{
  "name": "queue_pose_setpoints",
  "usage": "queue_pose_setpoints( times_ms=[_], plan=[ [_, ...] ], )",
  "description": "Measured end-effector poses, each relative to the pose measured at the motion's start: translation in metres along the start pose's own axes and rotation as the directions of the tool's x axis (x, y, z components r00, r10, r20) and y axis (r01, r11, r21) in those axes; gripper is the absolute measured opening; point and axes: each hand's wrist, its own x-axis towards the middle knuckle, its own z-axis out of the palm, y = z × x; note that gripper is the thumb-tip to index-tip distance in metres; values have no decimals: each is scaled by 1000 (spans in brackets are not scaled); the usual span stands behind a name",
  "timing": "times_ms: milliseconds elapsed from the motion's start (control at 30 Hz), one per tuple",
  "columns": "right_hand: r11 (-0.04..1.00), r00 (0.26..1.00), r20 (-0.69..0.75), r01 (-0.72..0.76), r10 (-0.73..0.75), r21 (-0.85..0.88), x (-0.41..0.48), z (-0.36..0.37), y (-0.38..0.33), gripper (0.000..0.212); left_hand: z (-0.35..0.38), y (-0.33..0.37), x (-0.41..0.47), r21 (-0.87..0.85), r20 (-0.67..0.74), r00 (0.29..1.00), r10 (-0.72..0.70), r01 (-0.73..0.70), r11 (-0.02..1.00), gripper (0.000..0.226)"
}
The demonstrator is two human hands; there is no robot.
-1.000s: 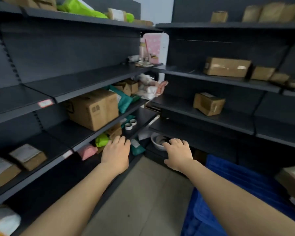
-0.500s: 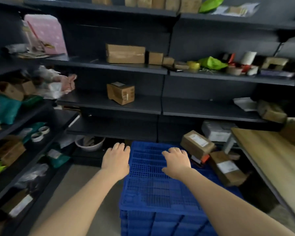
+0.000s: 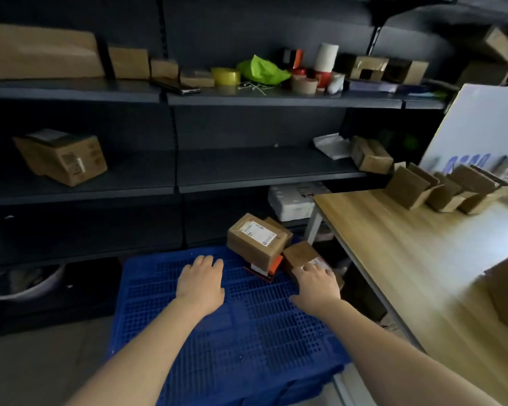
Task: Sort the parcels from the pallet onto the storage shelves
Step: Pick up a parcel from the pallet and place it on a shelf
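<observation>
A blue slatted pallet (image 3: 217, 332) lies on the floor before dark shelves (image 3: 247, 171). At its far right corner a brown parcel with a white label (image 3: 255, 241) sits on a flat red and white packet (image 3: 272, 266). A smaller labelled box (image 3: 301, 254) lies right beside it. My left hand (image 3: 201, 281) hovers flat over the pallet, fingers straight, holding nothing. Over the near end of the small box, my right hand (image 3: 316, 281) reaches with fingers extended; whether it touches is unclear.
A wooden table (image 3: 408, 259) stands at right, with several brown boxes (image 3: 440, 186) at its far end and a white board (image 3: 487, 124) behind. Shelves hold a carton (image 3: 62, 156), tape rolls, a green bag (image 3: 261, 68). A white foam box (image 3: 294, 200) sits under the shelf.
The view has swung right from the left shelves to the pallet and table. Both hands have come down over the pallet, the right one arriving at the small box.
</observation>
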Motion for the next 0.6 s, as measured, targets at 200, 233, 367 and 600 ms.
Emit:
queue_pose_setpoints(
  times_ms=[200, 233, 367, 600],
  plan=[
    [995, 994, 72, -90, 88, 30, 73, 20, 45, 59, 33, 25, 95, -39, 116, 993, 36, -32, 999, 64],
    [994, 992, 85, -102, 99, 42, 84, 25, 51, 59, 38, 29, 109, -48, 128, 991, 39, -34, 998, 62],
    [986, 982, 135, -147, 135, 82, 126, 49, 77, 58, 62, 50, 156, -95, 176, 983, 52, -36, 995, 56],
    [977, 957, 245, -184, 155, 103, 187, 98, 129, 60, 120, 108, 209, -192, 262, 963, 67, -16, 981, 55]
  ],
)
